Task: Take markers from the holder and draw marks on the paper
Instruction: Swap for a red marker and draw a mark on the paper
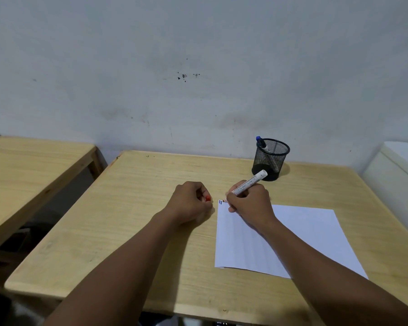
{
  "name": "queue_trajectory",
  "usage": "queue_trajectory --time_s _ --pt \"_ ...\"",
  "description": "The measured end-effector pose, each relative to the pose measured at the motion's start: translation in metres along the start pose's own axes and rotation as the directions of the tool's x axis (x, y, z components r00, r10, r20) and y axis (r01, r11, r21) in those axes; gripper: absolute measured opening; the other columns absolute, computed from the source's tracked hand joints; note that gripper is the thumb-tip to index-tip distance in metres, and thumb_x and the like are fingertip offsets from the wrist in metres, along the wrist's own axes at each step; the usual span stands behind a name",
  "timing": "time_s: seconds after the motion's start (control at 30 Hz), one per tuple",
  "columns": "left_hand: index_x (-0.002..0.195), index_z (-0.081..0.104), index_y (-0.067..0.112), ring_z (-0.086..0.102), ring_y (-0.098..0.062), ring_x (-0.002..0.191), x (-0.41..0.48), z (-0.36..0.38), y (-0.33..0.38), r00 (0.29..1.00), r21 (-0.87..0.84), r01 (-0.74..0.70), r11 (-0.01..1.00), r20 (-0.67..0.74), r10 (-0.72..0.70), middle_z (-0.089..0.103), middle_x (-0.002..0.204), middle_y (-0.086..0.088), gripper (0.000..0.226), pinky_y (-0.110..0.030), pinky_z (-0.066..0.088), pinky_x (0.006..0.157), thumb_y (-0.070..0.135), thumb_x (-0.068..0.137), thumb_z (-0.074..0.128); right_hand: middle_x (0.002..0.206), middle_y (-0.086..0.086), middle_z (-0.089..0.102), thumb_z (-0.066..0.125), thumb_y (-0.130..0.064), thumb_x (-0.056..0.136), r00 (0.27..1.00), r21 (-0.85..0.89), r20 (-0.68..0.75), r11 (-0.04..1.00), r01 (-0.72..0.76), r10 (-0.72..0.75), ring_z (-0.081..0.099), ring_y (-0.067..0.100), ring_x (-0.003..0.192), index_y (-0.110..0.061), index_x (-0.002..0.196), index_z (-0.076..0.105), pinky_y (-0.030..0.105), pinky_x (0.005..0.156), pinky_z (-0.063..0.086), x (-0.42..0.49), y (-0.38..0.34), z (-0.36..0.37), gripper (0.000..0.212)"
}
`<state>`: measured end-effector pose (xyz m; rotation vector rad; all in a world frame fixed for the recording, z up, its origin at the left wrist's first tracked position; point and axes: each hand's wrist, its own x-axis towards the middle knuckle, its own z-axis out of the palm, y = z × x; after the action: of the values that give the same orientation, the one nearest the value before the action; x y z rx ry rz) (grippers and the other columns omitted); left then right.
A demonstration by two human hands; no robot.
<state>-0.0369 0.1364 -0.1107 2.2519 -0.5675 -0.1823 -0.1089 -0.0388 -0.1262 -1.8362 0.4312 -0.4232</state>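
Observation:
A white sheet of paper (304,234) lies on the wooden table (132,208), with small blue marks (220,202) at its far left corner. My right hand (250,205) grips a white marker (251,182), its tip down at that corner beside the marks. My left hand (191,201) rests on the table just left of the paper, closed around a red marker cap (208,198). A black mesh holder (270,158) stands at the back of the table with a blue-capped marker (261,143) leaning inside it.
A second wooden table (28,165) stands to the left across a gap. A white cabinet or appliance (400,165) sits against the table's right side. A grey wall runs directly behind the table.

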Motion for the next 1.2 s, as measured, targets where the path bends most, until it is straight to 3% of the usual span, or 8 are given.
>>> queue_trajectory --time_s 0.23,0.33,0.47,0.6,0.7,0.93,1.03,1.2 --pt "0.083 0.073 0.015 0.064 -0.01 0.074 0.0 0.002 -0.002 1.0 -0.024 -0.003 1.0 -0.017 0.003 0.073 0.079 0.002 0.007 -0.014 0.046 0.061 0.02 0.078 0.071 0.063 0.011 0.073 0.073 -0.014 0.071 0.999 0.009 0.043 1.0 -0.026 0.026 0.069 0.021 0.051 -0.008 0.074 0.072 0.051 0.065 0.063 0.001 0.002 0.0 0.006" --pt "0.084 0.073 0.015 0.064 -0.01 0.075 0.002 0.003 -0.004 1.0 -0.042 0.007 0.999 -0.02 -0.008 0.073 0.081 0.002 0.008 -0.016 0.045 0.062 0.021 0.08 0.072 0.059 0.012 0.071 0.072 -0.014 0.069 0.998 0.0 0.044 0.999 -0.036 0.036 0.066 0.02 0.049 -0.006 0.072 0.072 0.043 0.058 0.058 0.0 0.001 0.0 0.008" --pt "0.08 0.074 0.015 0.065 -0.01 0.069 0.002 0.004 -0.006 0.996 -0.201 0.057 0.978 -0.059 -0.07 0.073 0.075 0.001 0.007 -0.017 0.048 0.063 0.021 0.078 0.078 0.064 0.015 0.07 0.07 -0.007 0.081 0.991 0.197 0.013 0.971 -0.134 0.134 0.062 0.023 0.051 -0.003 0.076 0.072 0.031 0.047 0.043 0.004 -0.006 -0.006 0.007" --pt "0.085 0.074 0.006 0.067 -0.019 0.07 0.006 -0.008 0.0 0.991 -0.501 0.128 0.856 0.036 -0.128 0.078 0.079 -0.01 0.009 -0.032 0.055 0.071 0.011 0.08 0.079 0.064 0.012 0.067 0.065 -0.01 0.085 0.984 0.335 -0.009 0.927 -0.166 0.18 0.054 0.018 0.047 -0.002 0.075 0.071 0.027 0.045 0.035 0.01 -0.026 -0.018 0.014" --pt "0.09 0.077 0.008 0.065 -0.018 0.07 0.012 -0.017 0.015 0.991 -0.622 0.136 0.771 0.076 -0.113 0.078 0.089 -0.013 0.009 -0.031 0.049 0.07 0.013 0.082 0.08 0.064 0.014 0.067 0.061 -0.006 0.089 0.988 0.357 0.027 0.922 -0.15 0.15 0.056 0.017 0.042 -0.003 0.074 0.067 0.025 0.041 0.036 0.017 -0.055 -0.027 0.017" --pt "0.101 0.075 0.008 0.06 -0.012 0.061 0.024 -0.019 0.054 0.981 -0.831 0.192 0.522 0.184 -0.068 0.068 0.077 0.0 0.015 -0.026 0.046 0.066 0.017 0.088 0.076 0.069 0.013 0.069 0.062 -0.013 0.096 0.988 0.401 0.109 0.905 -0.141 0.106 0.065 0.015 0.048 0.002 0.086 0.068 0.024 0.048 0.044 0.02 -0.096 -0.05 0.018" --pt "0.1 0.074 0.009 0.06 -0.012 0.061 0.025 -0.015 0.063 0.98 -0.849 0.193 0.491 0.188 -0.06 0.068 0.077 0.0 0.013 -0.026 0.047 0.066 0.016 0.089 0.074 0.069 0.013 0.069 0.062 -0.012 0.096 0.991 0.413 0.082 0.902 -0.13 0.105 0.065 0.015 0.049 -0.003 0.079 0.067 0.024 0.048 0.044 0.019 -0.098 -0.053 0.02" --pt "0.099 0.074 0.01 0.063 -0.013 0.065 0.026 -0.01 0.071 0.98 -0.846 0.187 0.5 0.193 -0.04 0.069 0.077 0.001 0.012 -0.026 0.048 0.069 0.017 0.089 0.075 0.073 0.013 0.07 0.066 -0.015 0.097 0.992 0.423 0.097 0.899 -0.111 0.076 0.068 0.014 0.052 0.0 0.085 0.07 0.022 0.049 0.046 0.019 -0.096 -0.056 0.02"
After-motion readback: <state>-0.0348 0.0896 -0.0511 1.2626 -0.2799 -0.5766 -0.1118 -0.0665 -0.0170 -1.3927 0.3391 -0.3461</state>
